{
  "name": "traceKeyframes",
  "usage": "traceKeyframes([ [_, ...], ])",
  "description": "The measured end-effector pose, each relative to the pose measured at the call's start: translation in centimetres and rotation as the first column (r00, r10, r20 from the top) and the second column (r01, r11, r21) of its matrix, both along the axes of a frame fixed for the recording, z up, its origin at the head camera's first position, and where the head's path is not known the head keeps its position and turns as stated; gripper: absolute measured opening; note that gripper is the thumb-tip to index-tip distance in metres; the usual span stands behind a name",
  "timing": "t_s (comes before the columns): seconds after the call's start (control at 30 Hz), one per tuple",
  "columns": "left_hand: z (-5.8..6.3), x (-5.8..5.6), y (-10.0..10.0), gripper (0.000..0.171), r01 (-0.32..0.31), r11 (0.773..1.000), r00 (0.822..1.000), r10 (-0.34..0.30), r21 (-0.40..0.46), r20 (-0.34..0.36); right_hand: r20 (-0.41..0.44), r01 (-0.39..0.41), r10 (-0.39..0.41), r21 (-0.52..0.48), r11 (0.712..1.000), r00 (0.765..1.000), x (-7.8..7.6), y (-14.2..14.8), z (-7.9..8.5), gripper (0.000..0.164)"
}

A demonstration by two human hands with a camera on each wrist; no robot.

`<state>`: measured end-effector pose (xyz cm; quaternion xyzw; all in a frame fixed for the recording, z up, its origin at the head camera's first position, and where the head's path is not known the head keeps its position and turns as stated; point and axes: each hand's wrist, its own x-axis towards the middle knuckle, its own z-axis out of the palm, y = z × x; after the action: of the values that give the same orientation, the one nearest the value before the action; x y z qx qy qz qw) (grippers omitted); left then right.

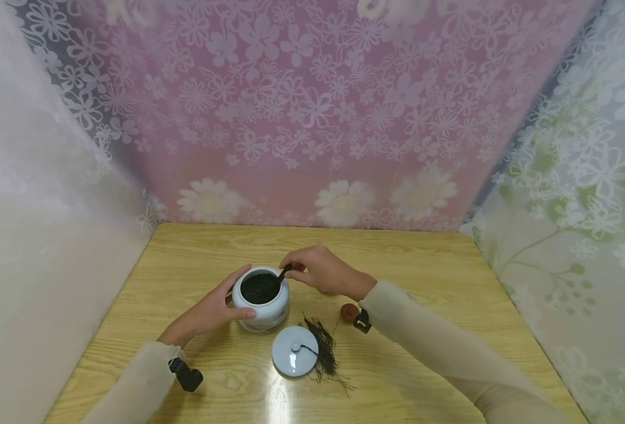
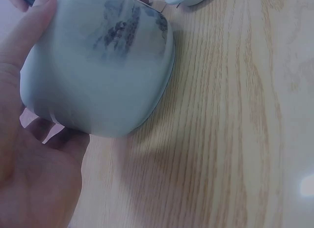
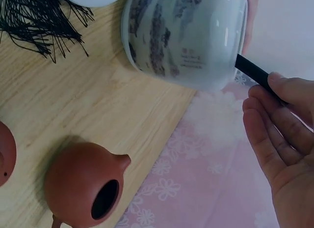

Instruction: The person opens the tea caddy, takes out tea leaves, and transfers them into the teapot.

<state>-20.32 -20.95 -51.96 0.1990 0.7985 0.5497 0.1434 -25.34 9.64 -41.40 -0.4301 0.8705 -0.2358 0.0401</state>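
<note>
My left hand [image 1: 211, 306] grips the side of a white porcelain jar [image 1: 266, 312] painted with a dark landscape, fingers spread around its wall. Dark loose tea leaves [image 1: 259, 287] fill the inside. At the jar's right rim, my right hand [image 1: 317, 270] pinches a black handle [image 1: 284, 272] between thumb and fingers. Its far end goes into the jar's mouth and is hidden there, so I cannot tell what tool it is. In the right wrist view the handle [image 3: 257, 73] slants out over the rim.
In front of the jar lies its round white lid [image 1: 294, 351], with a dark tassel [image 1: 324, 350] beside it. A small brown clay teapot [image 3: 81, 184] without its lid stands under my right forearm. Its reddish-brown lid [image 1: 349, 312] lies near my right wrist, on the wooden table [image 1: 423, 383].
</note>
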Motion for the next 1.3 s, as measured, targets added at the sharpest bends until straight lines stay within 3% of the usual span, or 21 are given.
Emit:
traceKeyframes([
  [0.43,0.1,0.0,0.0,0.107,0.005,1.000,1.000,-0.005,-0.001,0.007,0.045,0.013,-0.013,-0.004,1.000,0.999,0.2,-0.8,-1.2,0.023],
  [0.77,-0.1,0.0,0.0,0.107,0.009,1.000,1.000,-0.009,0.018,0.019,0.096,0.046,-0.035,-0.111,0.993,0.995,0.1,-0.7,-2.6,0.022],
  [1.3,0.0,0.0,0.0,0.106,0.013,1.000,1.000,-0.013,0.023,0.015,0.251,0.203,-0.136,-0.261,0.944,0.958,0.3,0.2,-5.1,0.021],
])
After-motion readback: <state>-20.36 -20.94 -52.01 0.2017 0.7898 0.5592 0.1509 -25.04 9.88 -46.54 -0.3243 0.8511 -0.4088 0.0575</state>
